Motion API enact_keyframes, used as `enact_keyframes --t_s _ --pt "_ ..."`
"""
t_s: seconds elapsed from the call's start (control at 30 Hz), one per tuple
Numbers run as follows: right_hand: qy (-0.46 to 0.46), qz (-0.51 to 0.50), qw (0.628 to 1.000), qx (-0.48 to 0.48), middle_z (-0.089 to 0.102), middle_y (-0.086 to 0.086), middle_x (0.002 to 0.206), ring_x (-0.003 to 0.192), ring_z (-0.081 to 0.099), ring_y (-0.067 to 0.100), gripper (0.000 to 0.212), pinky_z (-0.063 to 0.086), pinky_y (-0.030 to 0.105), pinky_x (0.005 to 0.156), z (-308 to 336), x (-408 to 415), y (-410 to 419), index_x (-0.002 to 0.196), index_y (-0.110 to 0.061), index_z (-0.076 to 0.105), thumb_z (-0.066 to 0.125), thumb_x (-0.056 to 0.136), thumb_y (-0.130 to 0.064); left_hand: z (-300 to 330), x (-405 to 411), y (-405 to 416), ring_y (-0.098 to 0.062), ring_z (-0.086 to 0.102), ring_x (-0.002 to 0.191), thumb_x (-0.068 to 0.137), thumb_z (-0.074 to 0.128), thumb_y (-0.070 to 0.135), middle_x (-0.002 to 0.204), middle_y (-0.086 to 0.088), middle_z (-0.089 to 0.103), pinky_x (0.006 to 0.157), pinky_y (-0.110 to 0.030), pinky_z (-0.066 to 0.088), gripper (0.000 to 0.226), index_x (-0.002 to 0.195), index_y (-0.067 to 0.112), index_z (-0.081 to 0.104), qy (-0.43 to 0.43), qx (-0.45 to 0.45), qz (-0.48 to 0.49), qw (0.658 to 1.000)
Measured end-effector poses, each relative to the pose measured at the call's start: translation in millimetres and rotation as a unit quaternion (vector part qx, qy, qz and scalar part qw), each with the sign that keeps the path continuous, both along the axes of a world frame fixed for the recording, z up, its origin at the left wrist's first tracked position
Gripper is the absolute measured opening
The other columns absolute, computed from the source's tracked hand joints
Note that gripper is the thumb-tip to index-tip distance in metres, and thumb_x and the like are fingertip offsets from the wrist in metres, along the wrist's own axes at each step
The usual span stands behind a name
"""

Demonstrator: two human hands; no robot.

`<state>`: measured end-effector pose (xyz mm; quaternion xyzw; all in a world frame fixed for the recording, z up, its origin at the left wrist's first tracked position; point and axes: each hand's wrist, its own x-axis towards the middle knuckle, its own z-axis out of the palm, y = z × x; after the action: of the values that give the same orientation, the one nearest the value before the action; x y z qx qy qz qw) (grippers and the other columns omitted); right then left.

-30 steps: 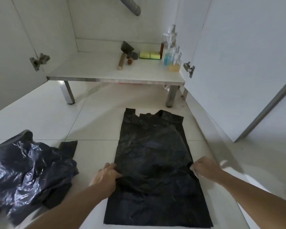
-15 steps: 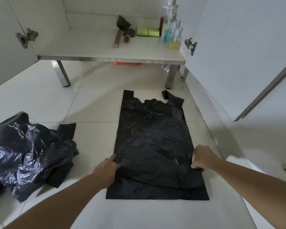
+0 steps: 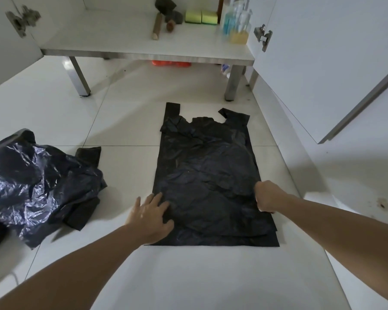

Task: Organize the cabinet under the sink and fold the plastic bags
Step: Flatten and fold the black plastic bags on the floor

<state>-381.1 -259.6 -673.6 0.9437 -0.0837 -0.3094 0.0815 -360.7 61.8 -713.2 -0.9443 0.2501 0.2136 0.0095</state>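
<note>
Head view, black bag [image 3: 207, 175], left hand [image 3: 149, 214] fingers spread flat, right hand [image 3: 267, 195] pinching edge

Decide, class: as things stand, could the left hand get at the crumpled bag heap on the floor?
Probably yes. The left hand lies flat on the spread bag's left edge, and only bare floor tile separates it from the crumpled heap to its left.

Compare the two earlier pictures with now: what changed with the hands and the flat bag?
The left hand opened from gripping the flat black bag's left edge to pressing flat on it. The right hand keeps its grip on the right edge. The crumpled bags and cabinet shelf items stayed put.
</note>
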Motion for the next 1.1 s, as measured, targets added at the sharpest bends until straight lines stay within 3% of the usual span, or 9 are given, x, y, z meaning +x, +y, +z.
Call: enact_keyframes --t_s 0.1,0.23,0.43,0.53,0.6,0.7,0.77,0.87,1.1 --pt "0.012 0.010 1.000 -0.015 0.059 0.005 0.086 0.102 0.065 0.026 0.021 0.043 0.020 0.068 5 -3 4 0.112 -0.001 0.058 0.050 0.095 -0.011 -3 -4 -1 -0.024 0.007 0.149 0.090 0.019 0.065 0.162 -0.001 0.010 0.120 -0.051 0.005 0.069 0.149 0.031 0.027 0.006 -0.005 -0.009 1.000" --pt "0.030 0.042 0.998 -0.036 0.063 0.010 0.107 0.102 0.064 0.026 0.024 0.051 0.026 0.081 3 -6 8 0.116 -0.005 0.057 0.053 0.093 -0.011 -5 -8 -4 -0.022 0.013 0.148 0.076 -0.006 0.071 0.160 0.001 0.019 0.119 -0.052 0.008 0.091 0.147 0.029 0.032 -0.010 -0.019 0.007 1.000" --pt "-0.020 0.077 0.988 -0.134 0.060 0.007 0.105 0.094 0.062 0.025 0.027 0.055 0.037 0.082 -5 -12 23 0.112 -0.009 0.061 0.062 0.086 -0.018 -19 -4 -6 -0.028 -0.005 0.149 0.085 0.030 0.076 0.162 -0.006 -0.009 0.119 -0.055 0.001 0.094 0.154 0.022 -0.006 -0.029 0.046 -0.027 0.998" --pt "-0.061 0.099 0.991 -0.067 0.038 0.014 0.139 0.124 0.044 0.036 0.067 0.045 0.049 0.099 -16 -12 31 0.136 -0.014 0.036 0.067 0.085 -0.045 -25 -5 -4 -0.028 -0.015 0.148 0.084 0.034 0.077 0.160 -0.006 -0.021 0.118 -0.056 -0.003 0.099 0.152 0.025 -0.014 0.002 0.073 -0.053 0.996" --pt "-0.008 0.111 0.994 0.006 0.008 0.012 0.159 0.142 0.019 0.045 0.096 0.031 0.059 0.110 -22 -12 35 0.151 -0.022 0.011 0.064 0.081 -0.062 -28 -8 -3 -0.027 -0.017 0.147 0.084 0.033 0.077 0.159 -0.006 -0.022 0.118 -0.056 -0.003 0.098 0.152 0.026 -0.015 0.017 0.079 -0.061 0.995" --pt "0.046 0.111 0.992 0.027 -0.014 0.006 0.162 0.146 0.003 0.046 0.115 0.025 0.064 0.111 -33 -18 37 0.152 -0.034 -0.012 0.061 0.073 -0.074 -31 -12 -1 -0.027 -0.018 0.147 0.080 0.023 0.083 0.159 -0.006 -0.022 0.118 -0.056 -0.002 0.100 0.152 0.026 -0.015 0.019 0.075 -0.057 0.995" --pt "0.058 0.116 0.991 0.014 -0.014 0.004 0.162 0.147 0.003 0.045 0.118 0.028 0.064 0.110 -38 -24 35 0.152 -0.035 -0.016 0.060 0.071 -0.077 -31 -14 0 -0.028 -0.018 0.147 0.069 0.018 0.090 0.159 -0.006 -0.022 0.118 -0.056 -0.002 0.110 0.152 0.026 -0.015 0.022 0.071 -0.059 0.995" --pt "0.067 0.121 0.990 0.001 -0.014 0.003 0.162 0.146 0.005 0.045 0.126 0.031 0.062 0.109 -38 -31 32 0.151 -0.036 -0.018 0.062 0.065 -0.081 -31 -17 1 -0.030 -0.018 0.147 0.065 0.038 0.091 0.159 -0.007 -0.024 0.118 -0.056 -0.001 0.121 0.151 0.027 -0.017 0.018 0.081 -0.088 0.993" --pt "0.052 0.124 0.991 0.008 -0.009 0.006 0.163 0.139 0.027 0.047 0.128 0.042 0.055 0.104 -38 -41 33 0.151 -0.036 -0.017 0.066 0.063 -0.078 -30 -21 -1 -0.035 -0.010 0.148 0.068 0.050 0.085 0.160 -0.007 -0.017 0.118 -0.057 0.007 0.119 0.152 0.027 -0.010 0.009 0.068 -0.078 0.995"
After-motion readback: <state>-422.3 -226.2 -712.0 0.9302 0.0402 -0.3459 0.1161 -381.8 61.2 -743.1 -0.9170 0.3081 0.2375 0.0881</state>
